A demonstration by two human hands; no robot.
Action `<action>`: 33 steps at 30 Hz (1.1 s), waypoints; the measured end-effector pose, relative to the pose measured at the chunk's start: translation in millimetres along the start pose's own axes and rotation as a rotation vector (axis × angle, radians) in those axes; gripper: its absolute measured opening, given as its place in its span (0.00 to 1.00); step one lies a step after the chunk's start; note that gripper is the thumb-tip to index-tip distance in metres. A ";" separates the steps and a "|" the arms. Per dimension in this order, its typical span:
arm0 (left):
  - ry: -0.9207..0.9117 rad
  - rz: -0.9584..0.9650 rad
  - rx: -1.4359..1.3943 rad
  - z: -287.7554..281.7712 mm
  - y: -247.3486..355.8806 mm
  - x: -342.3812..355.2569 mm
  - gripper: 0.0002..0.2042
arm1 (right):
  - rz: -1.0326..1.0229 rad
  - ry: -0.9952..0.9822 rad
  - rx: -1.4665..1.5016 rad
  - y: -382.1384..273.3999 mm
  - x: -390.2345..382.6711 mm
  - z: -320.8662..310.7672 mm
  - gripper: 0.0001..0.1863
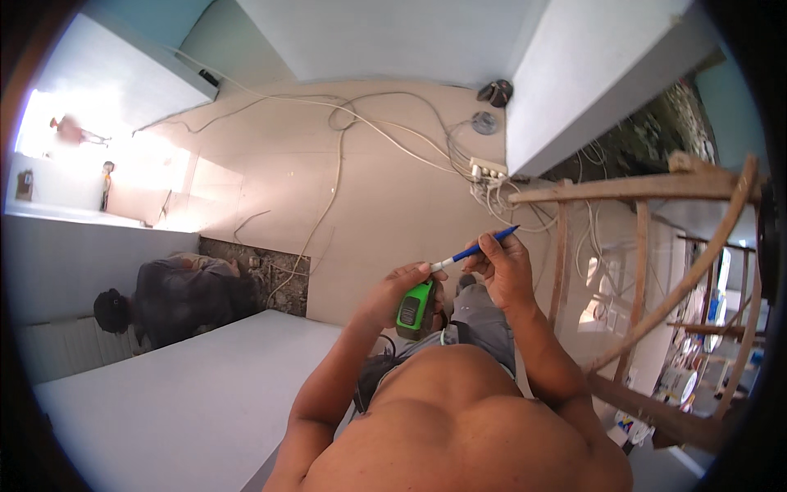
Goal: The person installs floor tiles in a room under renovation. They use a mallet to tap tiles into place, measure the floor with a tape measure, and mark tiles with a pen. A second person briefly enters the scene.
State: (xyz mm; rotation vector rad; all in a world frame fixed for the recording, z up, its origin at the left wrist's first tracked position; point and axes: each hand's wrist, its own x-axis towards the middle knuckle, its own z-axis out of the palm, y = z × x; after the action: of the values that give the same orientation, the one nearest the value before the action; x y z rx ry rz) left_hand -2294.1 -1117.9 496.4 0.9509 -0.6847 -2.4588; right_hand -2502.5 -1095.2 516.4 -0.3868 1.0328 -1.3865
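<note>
In front of my waist, my left hand [395, 287] is closed around a green and black tape measure [416, 307]. My right hand [504, 267], a little farther to the right, pinches a slim blue marker [485, 243] between thumb and fingers. The marker lies tilted, its dark tip up to the right, and its white end reaches the fingertips of my left hand. Whether those left fingers also grip the white end, I cannot tell.
A wooden ladder-like frame [639, 279] stands at my right. Cables and a white power strip [489, 169] lie on the tiled floor [385, 213] ahead. At left, a person in dark clothes [193, 293] crouches by a broken floor patch [279, 283], beyond a white surface [180, 394].
</note>
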 end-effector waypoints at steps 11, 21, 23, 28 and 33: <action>0.322 0.242 0.160 -61.7 130.5 81.7 0.19 | 0.069 -0.167 -0.218 -7.4 202.3 86.2 0.13; 0.586 0.488 -0.081 -149.1 278.0 88.8 0.20 | 0.193 -0.608 -0.470 19.5 374.7 263.0 0.18; 0.649 0.513 -0.226 -176.3 296.1 85.1 0.21 | 0.191 -0.771 -0.623 45.2 394.8 300.5 0.17; 0.677 0.568 -0.579 -275.4 344.0 73.2 0.22 | 0.154 -0.734 -0.603 106.3 506.1 383.0 0.17; 0.814 0.506 -0.837 -381.6 412.5 27.6 0.25 | 0.010 -0.475 -1.435 190.8 723.0 299.8 0.15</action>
State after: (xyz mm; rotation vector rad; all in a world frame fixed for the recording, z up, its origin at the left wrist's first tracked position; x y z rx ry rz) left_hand -1962.0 -1571.4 473.7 1.0910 0.3363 -1.4538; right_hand -2255.4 -1820.3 266.8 -1.6404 1.4529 -0.2666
